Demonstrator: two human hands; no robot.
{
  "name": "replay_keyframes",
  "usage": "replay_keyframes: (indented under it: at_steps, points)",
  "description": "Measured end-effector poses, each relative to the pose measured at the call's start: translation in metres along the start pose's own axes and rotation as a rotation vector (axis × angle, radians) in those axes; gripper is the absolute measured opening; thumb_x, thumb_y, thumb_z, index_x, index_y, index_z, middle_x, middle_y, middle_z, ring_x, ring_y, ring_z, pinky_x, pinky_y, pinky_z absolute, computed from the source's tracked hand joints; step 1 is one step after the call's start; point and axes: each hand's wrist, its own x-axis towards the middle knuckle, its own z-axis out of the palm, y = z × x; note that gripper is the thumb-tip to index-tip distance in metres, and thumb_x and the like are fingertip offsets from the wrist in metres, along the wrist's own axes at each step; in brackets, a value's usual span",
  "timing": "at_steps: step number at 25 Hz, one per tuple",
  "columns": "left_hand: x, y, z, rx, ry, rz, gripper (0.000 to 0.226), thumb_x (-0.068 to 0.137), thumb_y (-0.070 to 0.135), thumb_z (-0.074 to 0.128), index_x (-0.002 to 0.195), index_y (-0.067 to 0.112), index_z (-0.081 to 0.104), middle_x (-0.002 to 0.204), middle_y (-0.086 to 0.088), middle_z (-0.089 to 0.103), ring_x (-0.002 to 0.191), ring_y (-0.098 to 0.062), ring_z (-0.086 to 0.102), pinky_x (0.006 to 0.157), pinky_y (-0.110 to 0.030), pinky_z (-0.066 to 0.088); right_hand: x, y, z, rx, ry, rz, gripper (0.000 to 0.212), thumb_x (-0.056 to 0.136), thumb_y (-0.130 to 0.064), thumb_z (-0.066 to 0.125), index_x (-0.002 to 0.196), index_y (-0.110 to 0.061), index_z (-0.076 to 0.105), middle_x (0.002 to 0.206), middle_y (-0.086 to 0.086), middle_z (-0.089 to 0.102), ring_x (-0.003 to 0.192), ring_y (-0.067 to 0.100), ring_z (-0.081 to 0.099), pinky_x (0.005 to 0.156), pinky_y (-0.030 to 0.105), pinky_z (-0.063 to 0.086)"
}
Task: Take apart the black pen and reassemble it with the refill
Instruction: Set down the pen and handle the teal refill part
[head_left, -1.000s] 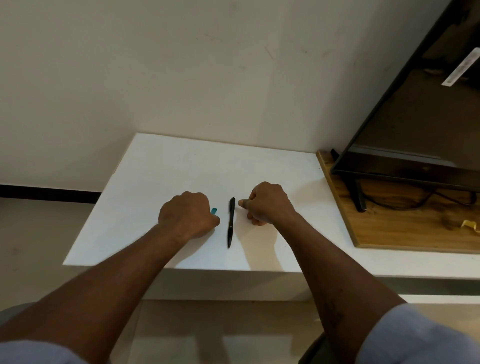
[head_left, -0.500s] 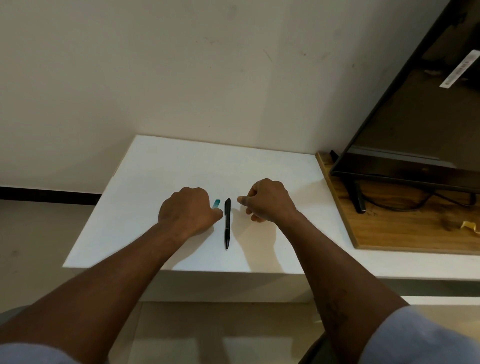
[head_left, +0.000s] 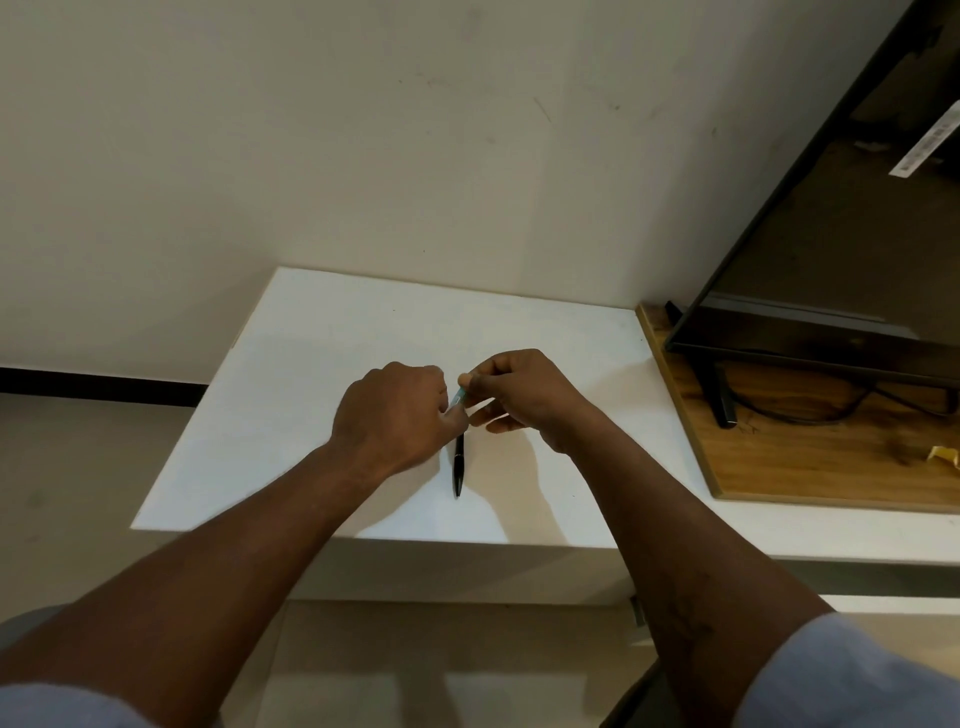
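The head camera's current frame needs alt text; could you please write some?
Both hands, left hand and right hand, pinch a small teal piece above a slim black pen lying on a white table. A black television stands right.

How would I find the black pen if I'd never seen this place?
Look at the white table against the wall, left of the wooden board with the TV. Near its front edge, two hands meet, the left hand and right hand. The pen lies flat just below them: thin and black, unlike the small teal piece pinched above.
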Motion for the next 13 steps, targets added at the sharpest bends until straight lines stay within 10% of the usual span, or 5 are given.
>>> replay_keyframes:
  at_steps: [5,13]
  points:
    - [0.003,-0.003,-0.002,-0.106,0.018,-0.018,0.027,0.095,0.053,0.062,0.097,0.027,0.068,0.075,0.007,0.068,0.065,-0.016,0.063,0.051,-0.025,0.036,0.001,-0.003,-0.006,0.141,0.018,-0.028,0.012,0.097,-0.018,0.075,0.1,-0.007,0.076,0.092,0.007,0.084,0.075,0.02,0.08,0.06,0.024,0.059]
    - [0.009,-0.013,-0.004,-0.108,-0.062,-0.075,0.027,0.094,0.051,0.065,0.083,0.026,0.068,0.074,0.006,0.067,0.064,-0.015,0.058,0.052,-0.027,0.039,0.009,-0.005,-0.016,0.233,0.339,-0.083,0.01,0.1,-0.016,0.068,0.096,-0.013,0.077,0.088,-0.002,0.083,0.075,0.019,0.081,0.06,0.024,0.058]
